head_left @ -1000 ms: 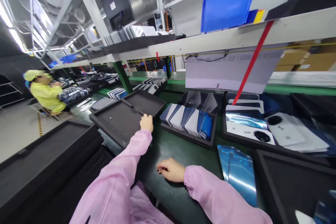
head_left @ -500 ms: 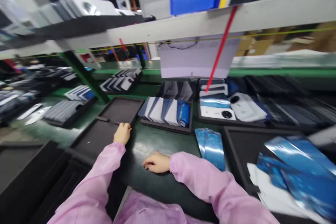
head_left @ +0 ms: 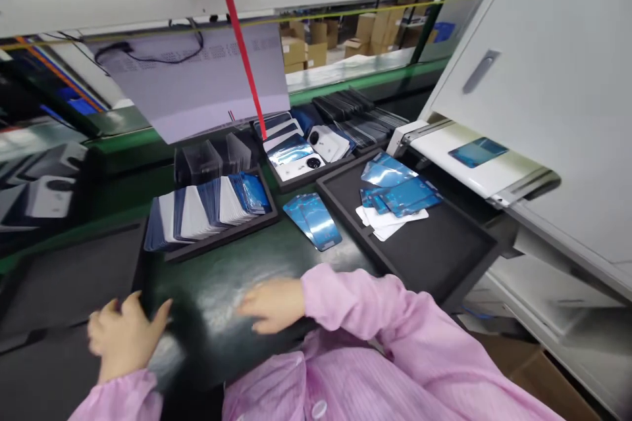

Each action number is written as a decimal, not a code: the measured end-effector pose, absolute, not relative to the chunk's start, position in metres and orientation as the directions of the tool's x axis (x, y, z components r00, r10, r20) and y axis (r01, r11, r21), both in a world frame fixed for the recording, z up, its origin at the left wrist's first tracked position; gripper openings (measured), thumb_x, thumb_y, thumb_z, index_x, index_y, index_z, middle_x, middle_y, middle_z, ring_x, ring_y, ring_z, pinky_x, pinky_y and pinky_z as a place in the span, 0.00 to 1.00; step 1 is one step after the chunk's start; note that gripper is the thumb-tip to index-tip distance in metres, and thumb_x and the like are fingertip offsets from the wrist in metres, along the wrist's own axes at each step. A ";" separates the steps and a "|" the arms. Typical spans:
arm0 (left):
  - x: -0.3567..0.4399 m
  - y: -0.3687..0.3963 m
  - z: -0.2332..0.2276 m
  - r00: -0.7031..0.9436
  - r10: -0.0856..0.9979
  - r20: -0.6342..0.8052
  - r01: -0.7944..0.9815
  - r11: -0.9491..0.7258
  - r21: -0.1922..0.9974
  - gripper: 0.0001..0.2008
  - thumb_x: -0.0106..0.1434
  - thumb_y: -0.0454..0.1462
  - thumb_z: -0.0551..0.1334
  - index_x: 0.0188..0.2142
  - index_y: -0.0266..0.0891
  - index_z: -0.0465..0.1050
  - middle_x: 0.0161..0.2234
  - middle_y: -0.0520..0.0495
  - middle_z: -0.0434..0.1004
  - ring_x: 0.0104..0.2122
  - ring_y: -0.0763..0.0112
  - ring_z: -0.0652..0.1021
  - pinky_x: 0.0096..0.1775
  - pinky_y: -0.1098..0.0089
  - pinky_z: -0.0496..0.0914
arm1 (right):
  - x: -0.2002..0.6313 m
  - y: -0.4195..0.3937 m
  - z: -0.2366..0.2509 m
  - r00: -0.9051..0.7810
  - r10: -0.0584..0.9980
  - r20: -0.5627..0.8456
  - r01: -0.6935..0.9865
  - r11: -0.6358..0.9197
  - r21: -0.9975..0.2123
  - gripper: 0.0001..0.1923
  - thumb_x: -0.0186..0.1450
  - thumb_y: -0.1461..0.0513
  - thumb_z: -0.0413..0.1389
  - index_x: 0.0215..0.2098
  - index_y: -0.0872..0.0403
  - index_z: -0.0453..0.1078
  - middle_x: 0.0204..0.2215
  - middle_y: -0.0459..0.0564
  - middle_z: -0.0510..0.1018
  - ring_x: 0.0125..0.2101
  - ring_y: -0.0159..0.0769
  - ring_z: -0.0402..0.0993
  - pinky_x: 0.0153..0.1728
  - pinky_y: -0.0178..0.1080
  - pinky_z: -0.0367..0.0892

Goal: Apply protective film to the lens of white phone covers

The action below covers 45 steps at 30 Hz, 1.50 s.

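I see the flat black plastic tray point(head_left: 69, 283) at the left edge of the dark green tabletop point(head_left: 222, 289), its right rim inside my left hand point(head_left: 123, 335), whose grip curls around that rim. My right hand point(head_left: 271, 302) lies flat and open-fingered on the tabletop just beside it, holding nothing. Blue glossy film sheets point(head_left: 313, 220) lie farther back.

We saw our left hand point(head_left: 123, 335) blurred; its fingertips hid behind the black tray point(head_left: 69, 283), itself cut off at left.
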<state>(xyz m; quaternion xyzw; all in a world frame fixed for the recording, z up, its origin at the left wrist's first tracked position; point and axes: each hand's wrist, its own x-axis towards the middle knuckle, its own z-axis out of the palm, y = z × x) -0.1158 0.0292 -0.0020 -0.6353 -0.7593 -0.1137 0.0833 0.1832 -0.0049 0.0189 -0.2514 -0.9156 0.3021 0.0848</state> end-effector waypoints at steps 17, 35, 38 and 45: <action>0.131 0.062 -0.056 0.386 0.889 0.245 0.352 -0.388 0.852 0.28 0.59 0.42 0.60 0.56 0.32 0.60 0.59 0.29 0.63 0.60 0.47 0.64 0.61 0.45 0.53 | 0.273 0.048 0.000 0.555 0.817 -0.158 0.728 -0.568 -0.383 0.52 0.40 0.49 0.70 0.56 0.62 0.57 0.52 0.68 0.63 0.54 0.60 0.59 0.50 0.54 0.60; 0.115 0.063 -0.052 0.433 0.895 0.111 -0.339 0.048 0.940 0.46 0.50 0.56 0.67 0.62 0.43 0.51 0.59 0.33 0.60 0.56 0.56 0.70 0.55 0.56 0.64 | 0.274 -0.034 0.008 0.368 0.887 -0.278 0.540 -0.447 -0.713 0.32 0.45 0.59 0.64 0.46 0.61 0.65 0.44 0.62 0.72 0.46 0.53 0.71 0.47 0.52 0.65; 0.105 0.054 -0.036 0.512 0.842 0.172 -0.428 0.076 0.901 0.51 0.46 0.59 0.67 0.64 0.47 0.47 0.59 0.35 0.61 0.55 0.55 0.71 0.54 0.55 0.65 | 0.255 -0.040 0.006 0.127 0.980 -0.154 0.420 -0.194 -0.887 0.37 0.47 0.58 0.63 0.54 0.58 0.61 0.48 0.58 0.72 0.49 0.47 0.70 0.52 0.47 0.64; 0.063 0.053 0.021 0.412 0.767 0.491 -0.530 -0.237 0.814 0.53 0.47 0.48 0.72 0.66 0.50 0.43 0.52 0.42 0.67 0.53 0.58 0.71 0.55 0.56 0.64 | 0.195 0.006 0.006 -0.334 0.919 0.210 0.029 0.232 -0.972 0.51 0.46 0.62 0.67 0.63 0.53 0.49 0.61 0.59 0.60 0.59 0.45 0.61 0.59 0.47 0.56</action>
